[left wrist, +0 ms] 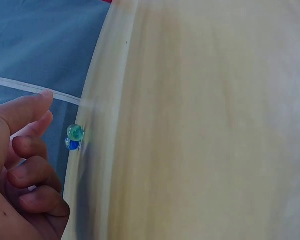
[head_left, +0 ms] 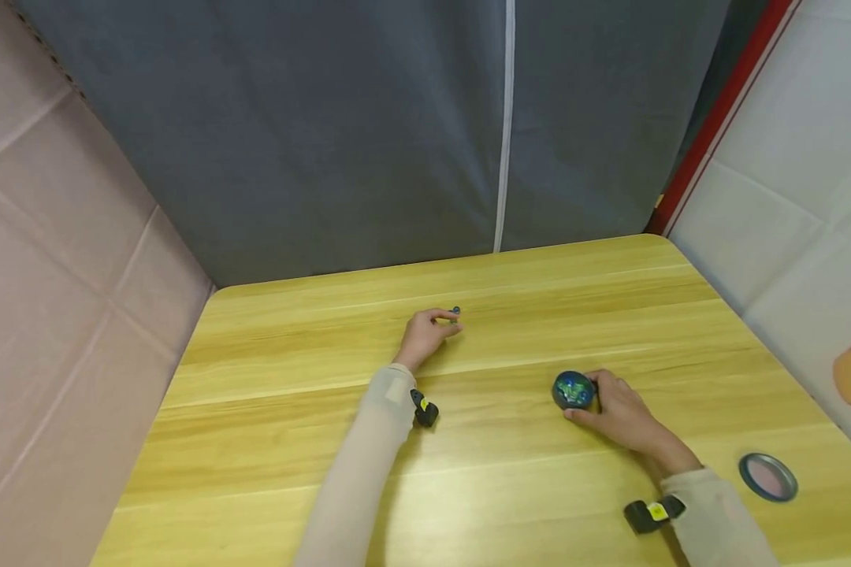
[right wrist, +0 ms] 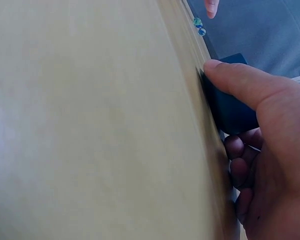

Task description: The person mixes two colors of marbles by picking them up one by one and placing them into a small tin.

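Observation:
Toward the far side of the wooden table, my left hand (head_left: 425,337) reaches to two small glass marbles (head_left: 456,310). In the left wrist view a green marble (left wrist: 75,132) and a blue marble (left wrist: 73,145) lie together on the tabletop, apart from the fingers. The index finger and thumb are spread, and the other fingers curl loosely around nothing. My right hand (head_left: 622,415) grips a round dark tin (head_left: 573,390) by its side, thumb at the near edge. Shiny green and blue marbles show inside it; in the right wrist view the tin's dark wall (right wrist: 232,107) is visible.
A round lid (head_left: 768,477) with a dark rim and a clear-looking middle lies on the table (head_left: 269,441), right of my right forearm. A grey curtain (head_left: 326,157) hangs behind the far edge. Pale wall coverings stand on both sides.

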The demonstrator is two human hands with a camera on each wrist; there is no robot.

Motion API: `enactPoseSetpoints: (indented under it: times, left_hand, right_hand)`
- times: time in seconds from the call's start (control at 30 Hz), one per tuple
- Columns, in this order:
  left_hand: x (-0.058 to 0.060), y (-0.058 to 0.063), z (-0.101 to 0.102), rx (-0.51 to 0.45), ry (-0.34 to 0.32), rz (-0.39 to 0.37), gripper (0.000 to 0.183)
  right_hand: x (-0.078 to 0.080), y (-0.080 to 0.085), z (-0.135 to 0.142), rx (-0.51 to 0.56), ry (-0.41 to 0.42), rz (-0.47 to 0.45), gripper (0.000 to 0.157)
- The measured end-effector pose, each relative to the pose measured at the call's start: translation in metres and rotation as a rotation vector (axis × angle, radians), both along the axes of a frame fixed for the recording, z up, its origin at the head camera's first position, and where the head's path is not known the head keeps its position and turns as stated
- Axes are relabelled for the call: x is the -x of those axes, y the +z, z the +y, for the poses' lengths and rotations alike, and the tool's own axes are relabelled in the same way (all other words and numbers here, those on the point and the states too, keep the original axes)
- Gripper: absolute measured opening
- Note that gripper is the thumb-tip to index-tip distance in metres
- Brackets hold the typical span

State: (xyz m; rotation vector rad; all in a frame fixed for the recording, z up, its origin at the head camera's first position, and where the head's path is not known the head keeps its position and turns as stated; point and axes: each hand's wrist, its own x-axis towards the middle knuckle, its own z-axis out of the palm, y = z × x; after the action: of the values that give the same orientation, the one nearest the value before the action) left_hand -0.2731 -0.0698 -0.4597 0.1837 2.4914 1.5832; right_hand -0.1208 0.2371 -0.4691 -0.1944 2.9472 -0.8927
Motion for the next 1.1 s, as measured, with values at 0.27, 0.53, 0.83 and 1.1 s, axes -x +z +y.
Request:
enactPoseSetpoints:
  times: [0.27, 0.53, 0.83, 1.1]
  left_hand:
    - [0.006, -0.007, -0.002, 0.013, 0.034, -0.006, 0.029]
    - [0.014, -0.011, -0.004, 0.036, 0.034, -0.010, 0.028]
    - [0.017, -0.014, -0.005, 0.052, 0.045, -0.015, 0.024]
    - [0.015, -0.014, -0.006, 0.067, 0.058, -0.034, 0.022]
  right_hand:
    - [-0.001, 0.000, -0.001, 0.010, -0.003, 0.012, 0.068]
    - [-0.001, 0.001, -0.003, 0.011, -0.007, 0.016, 0.068]
    - [-0.003, 0.002, -0.003, 0.008, -0.004, 0.019, 0.067]
    - [-0.004, 0.002, -0.004, 0.005, 0.001, 0.018, 0.067]
